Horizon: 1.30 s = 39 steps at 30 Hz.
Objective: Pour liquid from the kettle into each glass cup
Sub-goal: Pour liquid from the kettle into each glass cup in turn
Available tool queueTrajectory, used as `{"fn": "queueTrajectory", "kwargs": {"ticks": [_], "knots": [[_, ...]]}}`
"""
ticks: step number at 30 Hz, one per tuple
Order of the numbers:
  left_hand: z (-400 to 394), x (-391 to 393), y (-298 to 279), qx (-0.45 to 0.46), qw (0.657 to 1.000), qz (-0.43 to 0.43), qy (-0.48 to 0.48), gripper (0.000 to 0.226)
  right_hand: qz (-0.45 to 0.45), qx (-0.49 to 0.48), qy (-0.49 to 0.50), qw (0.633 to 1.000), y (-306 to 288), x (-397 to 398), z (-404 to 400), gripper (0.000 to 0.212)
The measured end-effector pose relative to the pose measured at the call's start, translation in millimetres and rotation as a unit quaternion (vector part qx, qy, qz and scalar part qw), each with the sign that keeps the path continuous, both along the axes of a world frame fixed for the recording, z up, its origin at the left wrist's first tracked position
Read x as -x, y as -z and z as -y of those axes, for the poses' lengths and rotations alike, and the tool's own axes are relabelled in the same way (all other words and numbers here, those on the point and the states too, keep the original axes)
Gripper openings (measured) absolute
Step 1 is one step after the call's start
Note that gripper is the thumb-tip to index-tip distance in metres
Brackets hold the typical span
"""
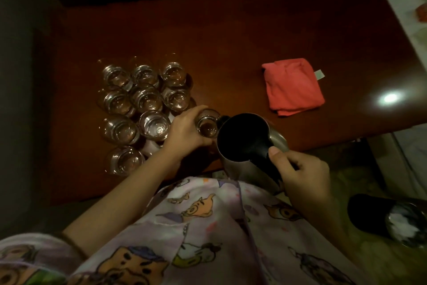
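Crowded glass cups [138, 104] block left, red cloth [292, 86] right, seemingly bare table [219, 42] beyond

Kettle [254, 169]: brushed metal body, matt black handle. Glass cups [145, 97]: clear, glossy. Table [208, 37]: polished reddish wood, glare spot. Cloth [292, 86]: soft coral fabric, matt.

We've got our steel kettle [245, 139] lid-off, spout right at the one glass cup [207, 123] we're gripping; the other cups [138, 109] sit clustered beside it.
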<state>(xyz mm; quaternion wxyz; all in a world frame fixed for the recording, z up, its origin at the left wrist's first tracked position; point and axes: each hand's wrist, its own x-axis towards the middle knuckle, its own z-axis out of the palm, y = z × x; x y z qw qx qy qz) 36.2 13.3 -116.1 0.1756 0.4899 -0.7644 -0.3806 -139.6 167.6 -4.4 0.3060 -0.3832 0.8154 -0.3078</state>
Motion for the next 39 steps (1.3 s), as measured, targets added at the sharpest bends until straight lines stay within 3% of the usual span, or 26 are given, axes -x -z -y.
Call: {"fn": "queueTrajectory", "kwargs": {"ticks": [17,39], "knots": [[-38,-33,3,-0.035,0.994,-0.015,-0.098,0.082,-0.117,-0.125,-0.149,0.974,-15,-22,2,0.057],[-53,-39,8,-0.007,0.998,-0.011,-0.06,0.077,-0.209,-0.196,-0.25,0.925,-51,-39,34,0.055]]}}
